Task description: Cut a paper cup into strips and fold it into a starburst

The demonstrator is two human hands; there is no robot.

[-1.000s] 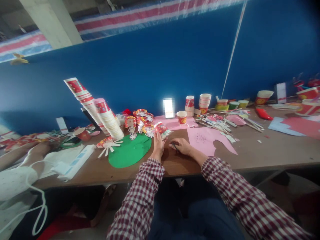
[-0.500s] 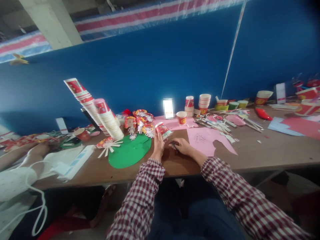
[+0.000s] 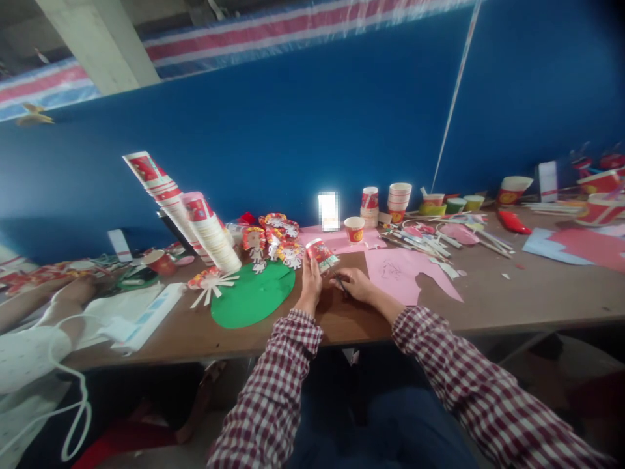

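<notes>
My left hand [image 3: 311, 281] is closed around a red and white paper cup [image 3: 318, 252], which tilts to the right just above the table. Dark scissors [image 3: 343, 285] are in my right hand [image 3: 354, 284], their blades pointing up toward the cup's cut side. Whether the blades touch the paper is too blurred to tell. Left of my hands lies a green oval sheet [image 3: 254, 299], with several paper-cup lion figures [image 3: 278, 241] behind it. On the right is a pink sheet [image 3: 394, 273] with a drawing on it.
Tall leaning stacks of paper cups [image 3: 209, 231] stand at the left. An upright cup [image 3: 354, 230] and shorter stacks [image 3: 399, 200] are behind my hands. Brushes and paper strips [image 3: 439, 241] lie to the right. Another person's arms [image 3: 63, 299] rest at the far left, near a white power strip [image 3: 151, 319].
The scissors' blades have swung up toward the cup and show more clearly. The cup has turned slightly in my left hand; both hands stay in nearly the same place.
</notes>
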